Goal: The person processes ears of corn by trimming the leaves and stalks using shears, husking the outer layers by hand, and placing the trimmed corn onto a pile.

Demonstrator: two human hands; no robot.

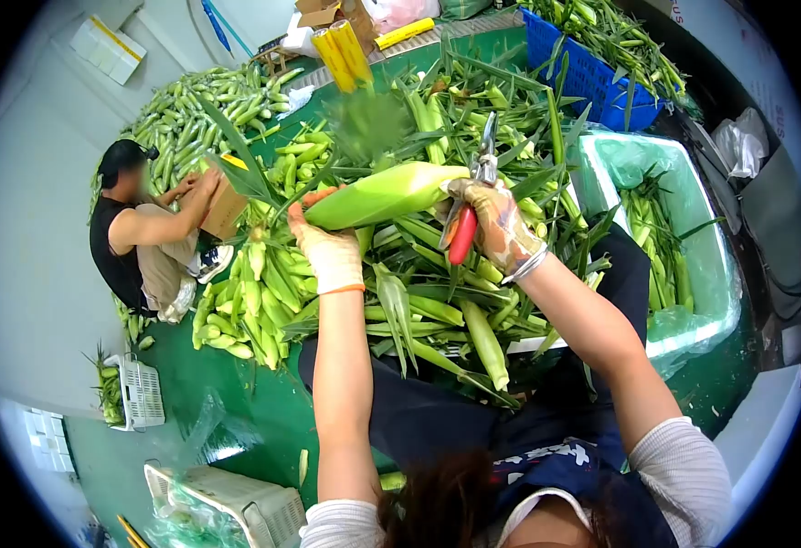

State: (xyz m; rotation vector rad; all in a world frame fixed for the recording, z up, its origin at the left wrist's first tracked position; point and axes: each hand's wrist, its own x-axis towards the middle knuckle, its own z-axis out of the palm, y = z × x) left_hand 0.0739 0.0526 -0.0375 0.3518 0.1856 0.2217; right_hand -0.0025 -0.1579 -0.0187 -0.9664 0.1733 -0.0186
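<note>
An ear of corn in its green husk lies sideways in front of me. My left hand, in a pale glove with an orange cuff, is closed around its left end. My right hand, in a patterned glove, grips red-handled pruning shears with the metal blades pointing up. Its fingers are at the corn's right end; whether they also grip the husk I cannot make out. Beneath both hands spreads a heap of leafy corn, and trimmed ears are piled to the left.
A foam box lined with green plastic stands at the right, holding corn. Behind it is a blue crate full of leafy corn. Another person squats at the left by a cardboard box. White crates stand at lower left.
</note>
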